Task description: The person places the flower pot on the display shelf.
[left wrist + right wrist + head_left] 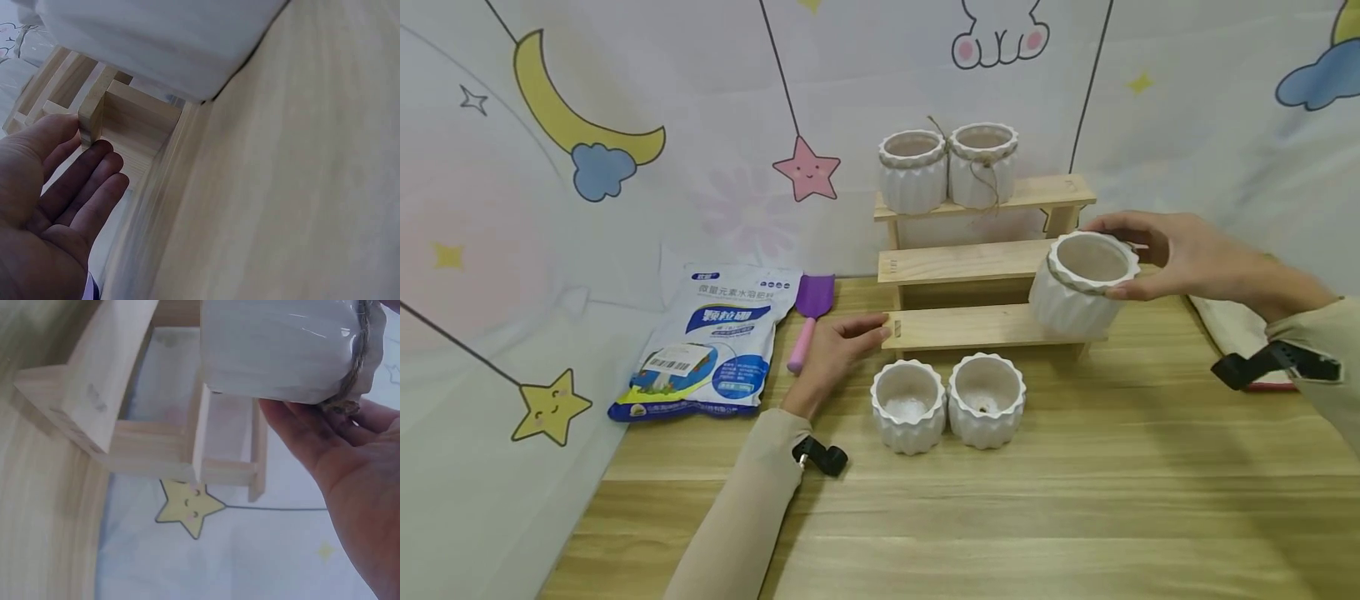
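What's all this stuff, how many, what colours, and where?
Table: one, brown, underneath
Stand: one, pale wood, on table
Shelved pots: two, white, atop stand
Held pot: one, white, stand's right end
Table pots: two, white, before stand
Bag: one, white and blue, left
Shovel: one, purple and pink, beside bag
Half-hidden item: one, cream, red-edged, right
Backdrop: one, white, printed, behind
Wrist cameras: two, black, on wrists
Sleeves: two, beige, on arms
Left hand: one, touching stand
Right hand: one, holding pot
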`<state>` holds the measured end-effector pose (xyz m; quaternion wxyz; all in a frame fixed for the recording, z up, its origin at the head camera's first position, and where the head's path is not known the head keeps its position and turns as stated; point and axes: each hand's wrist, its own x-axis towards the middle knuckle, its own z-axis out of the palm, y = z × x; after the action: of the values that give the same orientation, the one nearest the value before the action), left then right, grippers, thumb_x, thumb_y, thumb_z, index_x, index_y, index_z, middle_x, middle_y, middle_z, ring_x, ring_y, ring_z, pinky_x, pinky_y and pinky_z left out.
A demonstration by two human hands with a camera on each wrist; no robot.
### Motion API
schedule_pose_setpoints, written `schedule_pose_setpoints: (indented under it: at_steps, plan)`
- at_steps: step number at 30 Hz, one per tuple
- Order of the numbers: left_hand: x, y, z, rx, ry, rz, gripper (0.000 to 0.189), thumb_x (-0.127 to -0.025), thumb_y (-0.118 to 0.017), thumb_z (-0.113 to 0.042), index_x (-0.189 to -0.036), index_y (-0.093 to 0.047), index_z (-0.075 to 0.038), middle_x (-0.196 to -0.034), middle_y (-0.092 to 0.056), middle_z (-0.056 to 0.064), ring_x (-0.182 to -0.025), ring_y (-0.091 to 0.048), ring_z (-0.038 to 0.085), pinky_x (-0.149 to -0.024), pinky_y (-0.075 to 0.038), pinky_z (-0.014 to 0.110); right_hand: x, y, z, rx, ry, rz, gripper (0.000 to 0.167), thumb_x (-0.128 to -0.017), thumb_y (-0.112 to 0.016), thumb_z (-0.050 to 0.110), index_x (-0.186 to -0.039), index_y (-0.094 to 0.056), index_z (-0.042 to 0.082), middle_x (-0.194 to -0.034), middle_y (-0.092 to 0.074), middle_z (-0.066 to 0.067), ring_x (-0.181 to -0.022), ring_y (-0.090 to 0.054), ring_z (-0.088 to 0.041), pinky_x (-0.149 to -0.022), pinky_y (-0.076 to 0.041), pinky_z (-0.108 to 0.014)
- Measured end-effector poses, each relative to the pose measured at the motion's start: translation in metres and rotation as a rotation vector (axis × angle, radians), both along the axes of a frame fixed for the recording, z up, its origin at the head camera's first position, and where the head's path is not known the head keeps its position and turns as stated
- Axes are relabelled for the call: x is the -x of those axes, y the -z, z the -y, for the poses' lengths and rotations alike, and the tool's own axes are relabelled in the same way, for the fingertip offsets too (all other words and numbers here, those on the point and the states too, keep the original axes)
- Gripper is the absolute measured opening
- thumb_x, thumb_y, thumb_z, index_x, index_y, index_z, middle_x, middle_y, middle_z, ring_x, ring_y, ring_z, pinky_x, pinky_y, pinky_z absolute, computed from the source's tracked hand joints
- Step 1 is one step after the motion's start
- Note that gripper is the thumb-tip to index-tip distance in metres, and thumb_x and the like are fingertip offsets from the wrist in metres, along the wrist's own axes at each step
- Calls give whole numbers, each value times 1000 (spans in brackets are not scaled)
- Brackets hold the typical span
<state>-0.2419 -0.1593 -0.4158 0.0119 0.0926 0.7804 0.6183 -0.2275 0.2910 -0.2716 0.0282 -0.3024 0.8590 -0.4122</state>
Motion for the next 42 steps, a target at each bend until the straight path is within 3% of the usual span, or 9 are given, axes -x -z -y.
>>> schedule_pose_setpoints:
  at_steps: [11, 17, 26, 36, 42]
  plan:
    - [-1, 0, 0, 4, -3, 3, 32, -96, -82, -15, -126, -78, -5, -123, -77, 8, -121, -68, 21, -99, -55, 30, 34, -30, -5, -47, 169, 12, 72, -90, -85, 4, -154, -51, 5, -133, -64, 6, -116, -62, 0, -88, -51, -10]
    - [-1, -1, 1, 8, -2, 5, 31, -97, -81, -14, -126, -78, -5, -122, -77, 8, -117, -70, 23, -96, -56, 30, 58, -44, -7, -101, 238, 35, 70, -94, -84, 18, -155, -52, 13, -128, -67, 11, -116, -59, -5, -84, -47, -12]
    - [1, 0, 1, 11, 0, -8, 30, -96, -82, -15, -125, -78, -5, -121, -78, 7, -119, -69, 21, -101, -55, 34, 78, -56, -6, -119, 243, 37, 60, -98, -80, 28, -152, -56, 17, -131, -65, 4, -117, -56, -12, -84, -41, -16]
    - [0, 0, 0, 10, 2, 4, 31, -96, -82, -15, -125, -78, -6, -121, -78, 7, -116, -71, 23, -99, -56, 34, 96, -67, 0, -159, 285, -17, 72, -97, -80, 31, -158, -49, 11, -133, -60, 1, -114, -52, -11, -89, -36, -20]
    - [-1, 0, 1, 17, -1, 7, 31, -97, -81, -16, -126, -78, -6, -121, -78, 7, -114, -72, 22, -97, -57, 33, 110, -68, 3, -175, 310, -21, 77, -97, -79, 35, -161, -45, 9, -137, -56, -4, -118, -49, -19, -98, -38, -29]
